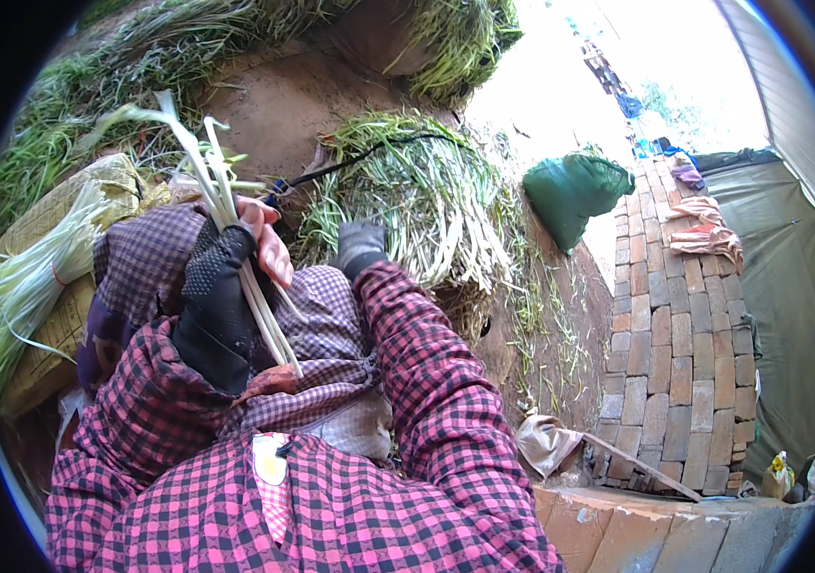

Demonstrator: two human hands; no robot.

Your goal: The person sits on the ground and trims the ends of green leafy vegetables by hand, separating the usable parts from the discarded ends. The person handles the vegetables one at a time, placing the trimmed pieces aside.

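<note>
My left hand (264, 240), in a black dotted glove with bare fingers, grips several long pale stalks (217, 183) above my lap. The stalks look like garlic chives or young garlic; their lower ends reach down past my wrist. My right hand (362, 242), in a grey glove, is at the near edge of a heap of loose green-and-white stalks (443, 215). Its fingers are hidden, so whether it holds any is unclear. A dark cord (371, 150) runs from beside my left fingers across the heap. On my left, a tied bundle of pale stalks (56, 268) lies on a yellow woven sack (103, 186).
More green stalks (142, 64) cover the earth floor at the far left, with another heap (464, 50) ahead. A green sack (575, 193) stands to the right, before a brick strip (672, 344) with cloths (704, 229) on it. A pale cloth (547, 440) lies near a wooden stick (643, 465).
</note>
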